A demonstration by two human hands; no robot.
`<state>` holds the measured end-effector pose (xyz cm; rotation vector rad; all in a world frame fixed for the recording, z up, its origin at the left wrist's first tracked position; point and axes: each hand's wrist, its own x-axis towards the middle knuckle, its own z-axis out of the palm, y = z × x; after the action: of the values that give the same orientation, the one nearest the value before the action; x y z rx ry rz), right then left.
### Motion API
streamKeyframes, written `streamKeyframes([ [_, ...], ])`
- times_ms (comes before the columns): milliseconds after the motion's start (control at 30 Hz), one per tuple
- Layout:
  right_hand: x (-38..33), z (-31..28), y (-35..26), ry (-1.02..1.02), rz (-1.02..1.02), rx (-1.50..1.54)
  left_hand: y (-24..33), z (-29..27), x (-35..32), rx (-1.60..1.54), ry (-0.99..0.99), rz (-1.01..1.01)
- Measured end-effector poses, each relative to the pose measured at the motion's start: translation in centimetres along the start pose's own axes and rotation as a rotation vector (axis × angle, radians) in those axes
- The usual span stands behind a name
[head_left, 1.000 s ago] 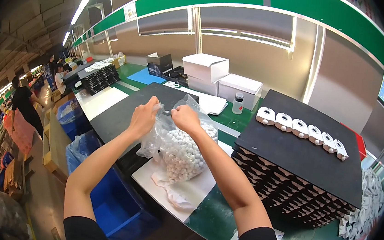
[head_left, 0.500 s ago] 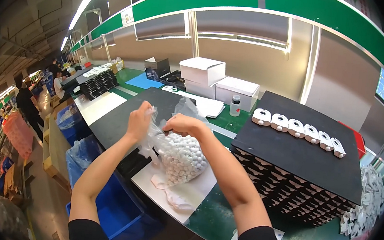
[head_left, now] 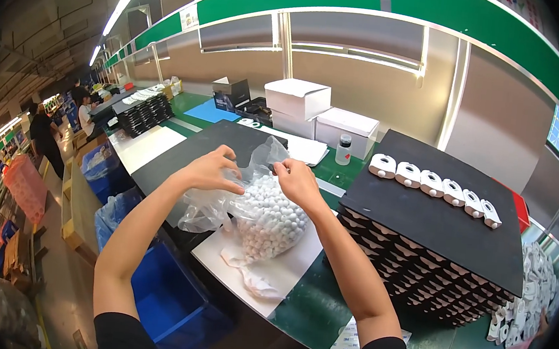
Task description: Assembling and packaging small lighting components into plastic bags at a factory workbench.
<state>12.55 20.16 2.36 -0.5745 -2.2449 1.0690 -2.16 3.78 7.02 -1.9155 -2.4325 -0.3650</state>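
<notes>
Since the earlier frames, our two hands have drawn a little apart along the mouth of the clear plastic bag filled with small white balls (head_left: 268, 217), and the bag has settled lower onto the white sheet (head_left: 291, 260) lying on the green counter (head_left: 310, 309). Our left hand (head_left: 212, 170) has its fingers pinched on the loose, crumpled plastic at the left side of the bag's top, and our right hand (head_left: 298, 179) has its fingers pinched on the plastic at the right side, so the opening is held between them. Below the bag, a few flat white pieces (head_left: 253, 276) lie on the same sheet. Behind our left hand a dark grey mat (head_left: 194, 149) covers the counter. To our right stands a tall stack of black trays (head_left: 432, 263), and on its flat black top a row of six white plastic parts (head_left: 437, 183) lies in a slanting line. Beyond our hands we see white cardboard boxes (head_left: 319, 111) and a small clear bottle with a white cap (head_left: 343, 150) just beside them. A blue plastic bin (head_left: 170, 295) sits under the counter edge near our left forearm. Far to the left, other people work along the line.
</notes>
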Motion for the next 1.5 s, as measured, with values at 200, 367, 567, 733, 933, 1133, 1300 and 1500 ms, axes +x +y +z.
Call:
streamKeyframes([
  [200, -1.0, 2.0, 0.7, -0.032, -0.026, -0.083, -0.4, -0.4, 1.3, -0.040, 0.024, 0.090],
  [367, -1.0, 2.4, 0.2, -0.069, 0.033, -0.062, 0.5, 0.2, 1.1, -0.301, -0.037, 0.045],
  [567, -0.6, 2.9, -0.5, -0.201, 0.042, -0.072, 0.4, 1.4, 1.2, -0.209, 0.193, 0.089],
  [733, -0.5, 2.7, -1.0, -0.238, 0.055, -0.114, 1.2, 0.3, 0.4, -0.015, 0.099, -0.102],
  [933, -0.4, 3.1, -1.6, -0.225, 0.041, -0.186, 1.4, 0.5, 0.5, -0.017, 0.132, 0.022],
  [1133, -2.9, 3.7, -2.0, -0.292, -0.059, -0.289, 0.0, 1.2, 1.2, -0.022, 0.239, 0.073],
  [1300, -7.8, 2.6, -2.0, -0.361, -0.079, -0.253, -2.3, 1.0, 0.9, -0.274, 0.246, -0.025],
  [1500, -5.6, -0.5, -0.8, -0.018, -0.071, -0.069, -0.2, 0.2, 0.5, -0.417, 0.059, 0.060],
])
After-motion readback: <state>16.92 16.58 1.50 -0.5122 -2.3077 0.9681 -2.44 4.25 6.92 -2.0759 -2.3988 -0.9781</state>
